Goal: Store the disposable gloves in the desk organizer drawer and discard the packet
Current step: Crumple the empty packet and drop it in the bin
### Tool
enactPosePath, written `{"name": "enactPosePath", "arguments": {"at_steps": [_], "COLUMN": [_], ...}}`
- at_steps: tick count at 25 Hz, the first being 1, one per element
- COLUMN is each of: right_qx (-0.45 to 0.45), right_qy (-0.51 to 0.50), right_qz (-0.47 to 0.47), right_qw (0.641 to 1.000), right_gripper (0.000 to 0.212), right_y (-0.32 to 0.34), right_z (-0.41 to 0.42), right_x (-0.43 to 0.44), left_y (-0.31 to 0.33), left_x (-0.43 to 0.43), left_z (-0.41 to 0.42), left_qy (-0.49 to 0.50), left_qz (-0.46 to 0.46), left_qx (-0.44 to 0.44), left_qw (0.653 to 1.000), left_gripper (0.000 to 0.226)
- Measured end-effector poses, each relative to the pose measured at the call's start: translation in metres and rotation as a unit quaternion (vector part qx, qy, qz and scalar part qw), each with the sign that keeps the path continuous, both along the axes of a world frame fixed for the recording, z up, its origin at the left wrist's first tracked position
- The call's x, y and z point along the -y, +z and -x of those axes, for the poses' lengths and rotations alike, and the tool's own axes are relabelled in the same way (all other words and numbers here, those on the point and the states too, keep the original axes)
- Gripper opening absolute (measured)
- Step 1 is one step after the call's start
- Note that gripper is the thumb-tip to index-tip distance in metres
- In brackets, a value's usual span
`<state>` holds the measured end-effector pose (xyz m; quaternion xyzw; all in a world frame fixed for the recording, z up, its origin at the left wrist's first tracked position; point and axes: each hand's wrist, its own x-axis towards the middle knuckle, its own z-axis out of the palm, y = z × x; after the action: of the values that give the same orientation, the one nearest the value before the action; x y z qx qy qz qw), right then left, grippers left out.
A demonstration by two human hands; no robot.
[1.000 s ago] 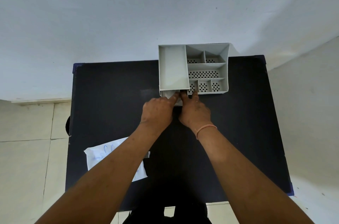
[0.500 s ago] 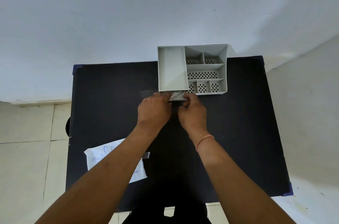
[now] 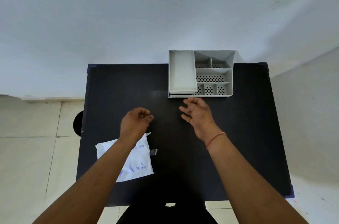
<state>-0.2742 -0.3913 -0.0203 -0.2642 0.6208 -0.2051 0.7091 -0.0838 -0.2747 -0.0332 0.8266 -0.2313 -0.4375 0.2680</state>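
View from the head camera, looking down on a dark rectangular tabletop (image 3: 238, 141). A light grey plastic desk organizer (image 3: 201, 73), divided into one long tray and several smaller cells with perforated floors, stands at about 1 o'clock on the tabletop, against its far edge. The organizer's drawer (image 3: 181, 93), beneath the long tray, shows only as a thin front edge, flush or nearly flush with the body; its contents are hidden. The right hand (image 3: 197, 113) hovers just in front of the organizer, at its 6 o'clock, fingers spread and loosely curved, grasping nothing and not touching the organizer. The left hand (image 3: 134, 124) is at the tabletop's centre-left, fingers curled loosely inward toward the palm; nothing visible is held in it. A flat white plastic glove packet with blue print (image 3: 139, 161) lies at about 7 o'clock on the tabletop, partly covered by the left forearm. A thin orange thread band (image 3: 215, 138) circles the right wrist.
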Motion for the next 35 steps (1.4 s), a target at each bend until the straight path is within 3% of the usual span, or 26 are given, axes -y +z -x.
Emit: {"name": "enactPosePath", "arguments": {"at_steps": [3,6,7,8,10,11,12,13,16,18,19,21,22,23,25,28,32,34,35], "right_qx": [-0.063,-0.138,-0.178,-0.223,-0.288,-0.302,-0.309,-0.316,-0.329,-0.299,-0.26,-0.125,-0.038,0.05,0.167,0.206,0.09,0.052,0.034], "right_qy": [0.153,0.312,0.388,0.479,0.641,0.682,0.704,0.712,0.728,0.733,0.721,0.618,0.534,0.454,0.357,0.324,0.317,0.29,0.301], "right_qz": [0.055,0.13,0.166,0.215,0.33,0.369,0.379,0.382,0.365,0.323,0.276,0.092,-0.01,-0.095,-0.17,-0.168,0.054,0.143,0.178], "right_qw": [0.985,0.931,0.889,0.821,0.63,0.555,0.515,0.499,0.478,0.518,0.579,0.77,0.845,0.884,0.903,0.908,0.943,0.945,0.936], "right_gripper": [0.029,0.037,0.04,0.045,0.058,0.065,0.069,0.071,0.048,0.028,0.021,0.02,0.024,0.032,0.046,0.05,0.039,0.028,0.018], "right_y": [-0.003,-0.012,-0.015,-0.02,-0.031,-0.035,-0.042,-0.047,-0.059,-0.056,-0.049,-0.027,-0.015,-0.002,0.026,0.065,0.105,0.119,0.124], "right_z": [-0.018,-0.049,-0.06,-0.07,-0.093,-0.103,-0.115,-0.125,-0.142,-0.141,-0.138,-0.129,-0.124,-0.119,-0.108,-0.098,-0.085,-0.07,-0.061], "right_x": [-0.029,-0.055,-0.063,-0.069,-0.087,-0.096,-0.105,-0.112,-0.121,-0.123,-0.122,-0.123,-0.123,-0.124,-0.126,-0.127,-0.117,-0.115,-0.116], "left_y": [0.0,-0.003,-0.006,-0.008,-0.016,-0.02,-0.024,-0.028,-0.033,-0.029,-0.025,-0.01,0.0,0.012,0.042,0.075,0.103,0.118,0.126], "left_x": [-0.026,-0.055,-0.067,-0.077,-0.099,-0.109,-0.119,-0.13,-0.158,-0.171,-0.176,-0.183,-0.183,-0.18,-0.174,-0.168,-0.179,-0.188,-0.193], "left_z": [-0.02,-0.032,-0.035,-0.037,-0.043,-0.046,-0.05,-0.054,-0.064,-0.07,-0.072,-0.07,-0.066,-0.06,-0.042,-0.02,0.0,0.01,0.014], "left_qy": [0.011,0.031,0.036,0.038,0.044,0.049,0.056,0.059,0.085,0.117,0.128,0.136,0.135,0.128,0.128,0.175,0.265,0.321,0.351], "left_qz": [-0.02,-0.044,-0.056,-0.07,-0.102,-0.117,-0.127,-0.131,-0.106,-0.084,-0.073,-0.034,-0.003,0.027,0.092,0.146,0.162,0.196,0.224], "left_qx": [0.007,0.036,0.049,0.063,0.077,0.071,0.055,0.032,-0.026,-0.036,-0.042,-0.092,-0.134,-0.181,-0.274,-0.308,-0.282,-0.328,-0.377], "left_qw": [1.0,0.998,0.997,0.995,0.991,0.989,0.989,0.989,0.99,0.989,0.988,0.986,0.982,0.975,0.949,0.924,0.908,0.866,0.828], "left_gripper": [0.006,0.009,0.011,0.013,0.02,0.024,0.027,0.028,0.025,0.024,0.026,0.044,0.054,0.059,0.052,0.04,0.041,0.044,0.042]}}
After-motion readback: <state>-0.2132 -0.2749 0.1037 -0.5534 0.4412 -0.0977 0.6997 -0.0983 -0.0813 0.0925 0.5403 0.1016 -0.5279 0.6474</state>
